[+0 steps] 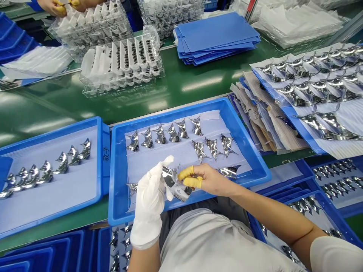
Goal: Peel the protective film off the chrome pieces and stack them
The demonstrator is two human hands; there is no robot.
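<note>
My left hand [151, 189], in a white glove, grips a shiny chrome-like curved part [177, 187] by its left side. My right hand [202, 177], with yellow finger cots, has its fingers closed at the upper right edge of that part; whether something small sits between them is hidden. Both hands are over the front of a blue tray [190, 109] lined with white sheet. In it lie several pointed chrome parts [172, 133] in a back row, more [214, 148] at the right middle, and one [229, 172] beside my right wrist.
Another blue tray [100, 158] with chrome parts stands on the left. Clear plastic trays [121, 64] and stacked blue sheets [217, 36] lie across the green bench [181, 81]. At right are worn sheets [269, 113] and rows of larger chrome parts [314, 90]. A co-worker's hands [62, 5] show top left.
</note>
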